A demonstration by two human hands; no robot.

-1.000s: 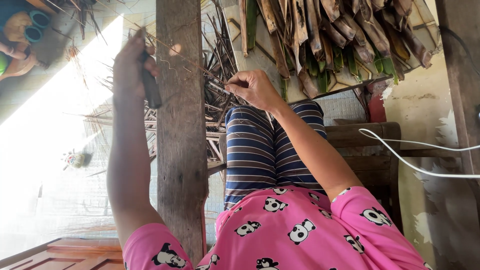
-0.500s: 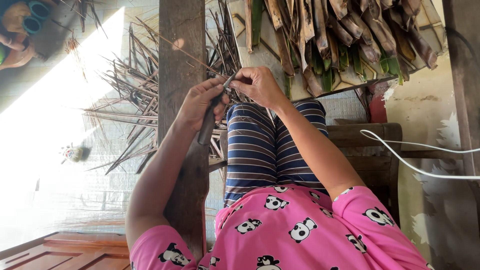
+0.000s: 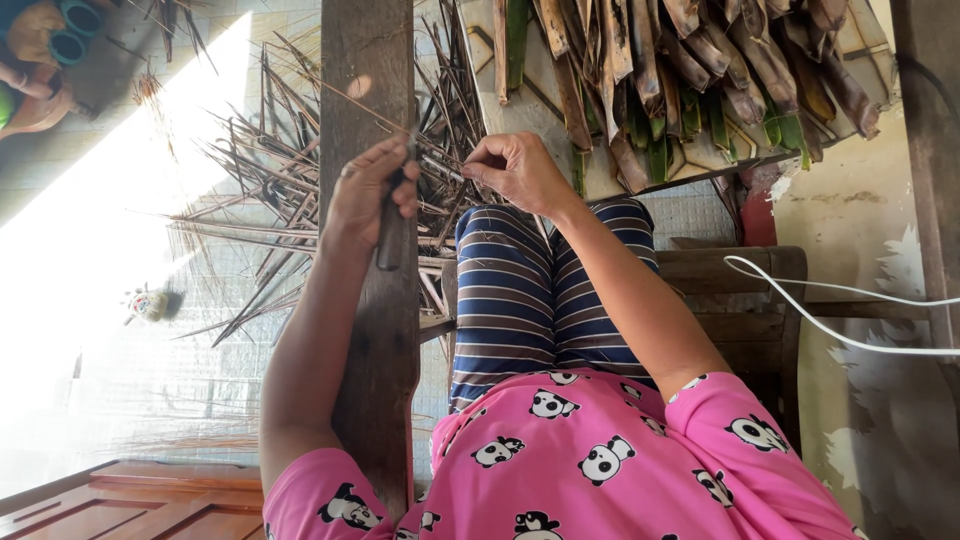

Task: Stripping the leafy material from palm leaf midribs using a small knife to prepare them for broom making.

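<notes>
My left hand [image 3: 368,190] is closed around a knife with a dark handle [image 3: 391,238], held in front of a wooden post [image 3: 365,60]. My right hand [image 3: 517,168] pinches the end of a thin leaf rib [image 3: 441,166], which runs across to the knife's blade at my left hand. Both hands meet above my knees in blue striped trousers [image 3: 530,300]. A heap of thin dry ribs [image 3: 262,200] lies on the floor behind my hands.
Green and brown folded leaves [image 3: 700,70] are stacked on a board beyond my knees. A wooden bench [image 3: 745,290] is under me and a white cable [image 3: 850,320] crosses at the right. Part of another person [image 3: 35,60] shows at the top left.
My left hand with the knife swung from out at the left over to my right hand. The blade now rests against the rib that my right hand holds.
</notes>
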